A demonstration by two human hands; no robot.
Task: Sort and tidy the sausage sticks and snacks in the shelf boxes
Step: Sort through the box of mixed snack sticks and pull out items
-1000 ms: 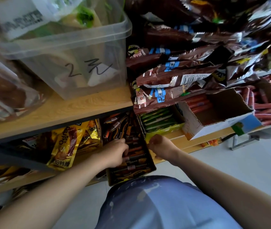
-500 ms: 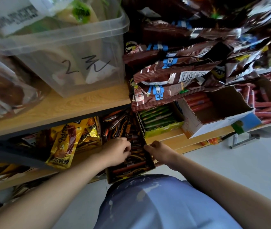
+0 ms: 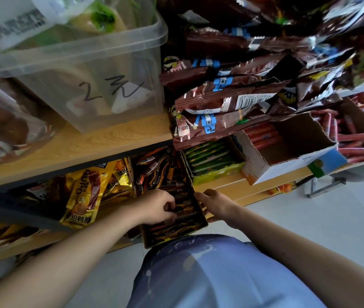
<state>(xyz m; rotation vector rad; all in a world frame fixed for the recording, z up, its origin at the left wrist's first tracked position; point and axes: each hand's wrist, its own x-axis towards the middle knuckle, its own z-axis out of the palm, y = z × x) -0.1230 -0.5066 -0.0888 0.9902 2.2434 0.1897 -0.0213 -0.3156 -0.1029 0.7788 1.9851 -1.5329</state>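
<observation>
Sausage sticks fill a dark cardboard box on the lower shelf, at the centre of the view. The long axis of the box runs from far to near, and its near end overhangs the shelf edge. In the near half, the sticks lie flat and crosswise with their long axes running left to right. At the far end they are jumbled and point diagonally.

The left hand rests inside the box from the left. Its fingers are curled down onto the crosswise sticks and appear to pinch at least one, but the knuckles hide the exact contact. The right hand grips the right wall of the box, with the thumb along the rim and the fingers curled round the near right corner.

Yellow packets stand just left of the box. A green box sits just to its right. Further right, an open white carton holds red sausages lying left to right. Brown packets are piled above the green box. A clear tub stands on the upper shelf at far left.
</observation>
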